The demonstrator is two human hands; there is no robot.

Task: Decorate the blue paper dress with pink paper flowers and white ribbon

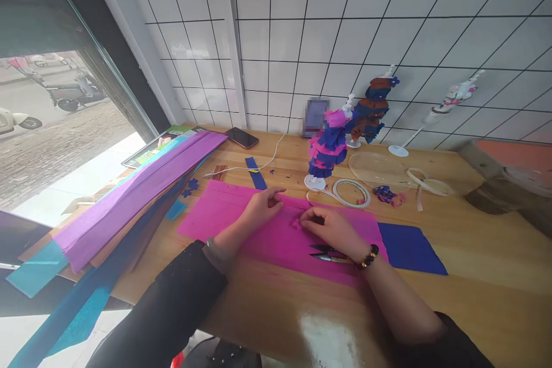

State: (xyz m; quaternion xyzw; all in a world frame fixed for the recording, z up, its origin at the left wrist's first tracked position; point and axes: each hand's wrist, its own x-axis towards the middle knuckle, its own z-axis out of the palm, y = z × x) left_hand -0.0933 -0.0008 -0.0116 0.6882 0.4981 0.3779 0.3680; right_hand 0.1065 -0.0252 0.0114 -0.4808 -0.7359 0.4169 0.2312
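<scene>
A bright pink sheet of crepe paper [267,244] lies spread on the table under both hands. My left hand [263,210] is over its upper middle, fingers bent and a gap showing between thumb and forefinger, with nothing visible in them. My right hand [334,227] pinches at a small pink paper piece [295,223] on the sheet; its exact shape is too small to tell. Below the right palm lie small black-handled snips [330,256], partly covered by the hand and wrist. A dark blue paper sheet [411,248] sticks out from beneath the pink one on the right.
Long folded papers, purple on top [142,190], pile up at left. A phone [242,138] lies behind. Paper-covered figures in pink-blue [328,146] and brown-blue [374,106] stand at the back on white bases. Tape rolls [351,192] and paper scraps [388,195] lie right of centre.
</scene>
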